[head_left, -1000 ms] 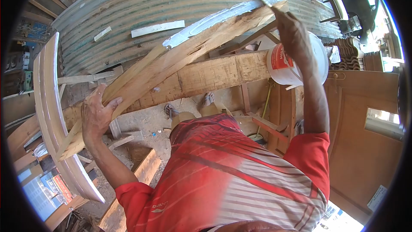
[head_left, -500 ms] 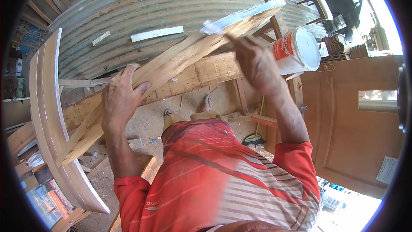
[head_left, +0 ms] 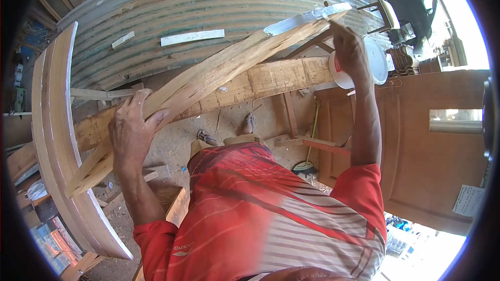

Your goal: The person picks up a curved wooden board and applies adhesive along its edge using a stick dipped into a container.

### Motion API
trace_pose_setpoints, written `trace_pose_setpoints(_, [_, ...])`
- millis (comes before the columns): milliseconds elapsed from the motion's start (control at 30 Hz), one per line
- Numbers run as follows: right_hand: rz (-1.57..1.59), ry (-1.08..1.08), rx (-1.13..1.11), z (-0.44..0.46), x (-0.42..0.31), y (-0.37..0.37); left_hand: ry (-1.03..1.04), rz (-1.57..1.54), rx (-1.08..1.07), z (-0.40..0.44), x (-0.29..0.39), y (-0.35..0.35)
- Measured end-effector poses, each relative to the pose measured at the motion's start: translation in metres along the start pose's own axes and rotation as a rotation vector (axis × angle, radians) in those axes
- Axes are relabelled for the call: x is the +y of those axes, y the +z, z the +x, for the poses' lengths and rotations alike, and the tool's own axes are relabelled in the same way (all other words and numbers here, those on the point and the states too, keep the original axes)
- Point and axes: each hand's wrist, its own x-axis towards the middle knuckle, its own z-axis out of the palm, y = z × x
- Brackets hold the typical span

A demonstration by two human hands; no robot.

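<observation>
A long wooden board [head_left: 208,75] slants across the bench beam [head_left: 260,80], its far end raised to the right. White paste [head_left: 297,21] coats the upper edge of that far end. My left hand [head_left: 133,130] is closed around the board's nearer half, thumb on the near side and fingers over the top. Close to the coated end, my right hand [head_left: 350,47] grips what looks like a small brush [head_left: 329,20], mostly hidden by the fingers, its tip at the board's edge. Behind that wrist is a white bucket [head_left: 377,60], partly covered.
Curved laminated wood [head_left: 54,140] with white edges stands at the left. Two pale strips, one a longer piece [head_left: 192,37], lie on corrugated sheets [head_left: 156,15]. A wooden door [head_left: 411,161] is at the right. A broom [head_left: 304,167] and offcuts are on the floor.
My right hand has moved right and up along the board to its far end, now in front of the bucket. White paste covers that end's edge. My left hand and the board have shifted slightly.
</observation>
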Motion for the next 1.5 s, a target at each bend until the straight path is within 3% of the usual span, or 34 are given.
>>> trace_pose_setpoints(133, [-0.056, 0.08, 0.032, 0.017, 0.053, 0.013, -0.056, 0.031, 0.038, -0.018, -0.02, -0.002])
trace_pose_setpoints(233, [-0.029, 0.037, 0.015, 0.014, 0.043, 0.022, -0.132, 0.106, 0.063, -0.036, -0.039, -0.01])
trace_pose_setpoints(633, [0.083, -0.308, -0.138, -0.075, -0.167, 0.027, -0.218, 0.108, 0.096, -0.061, -0.075, -0.015])
trace_pose_setpoints(767, [0.343, -0.346, -0.19, -0.077, -0.184, 0.019, -0.191, 0.103, 0.122, -0.062, -0.077, -0.013])
trace_pose_setpoints(900, [0.082, -0.125, -0.034, -0.065, -0.165, 0.017, -0.165, 0.112, 0.145, -0.063, -0.08, -0.01])
trace_pose_setpoints(933, [0.069, -0.17, 0.028, -0.066, -0.157, 0.023, -0.152, 0.129, 0.157, -0.064, -0.081, -0.01])
trace_pose_setpoints(1100, [0.267, -0.446, -0.141, -0.088, -0.199, 0.023, -0.133, 0.135, 0.14, -0.063, -0.079, -0.012])
trace_pose_setpoints(1167, [0.346, -0.318, -0.203, -0.083, -0.199, 0.01, -0.122, 0.121, 0.146, -0.063, -0.079, -0.013])
trace_pose_setpoints(1300, [0.097, 0.046, -0.004, -0.052, -0.138, 0.013, -0.115, 0.062, 0.171, -0.064, -0.08, -0.013])
trace_pose_setpoints(1400, [0.15, -0.113, 0.118, -0.052, -0.121, 0.026, -0.128, 0.041, 0.176, -0.064, -0.08, -0.013])
trace_pose_setpoints(1500, [0.057, -0.155, -0.076, -0.077, -0.161, 0.028, -0.16, 0.02, 0.161, -0.064, -0.08, -0.014])
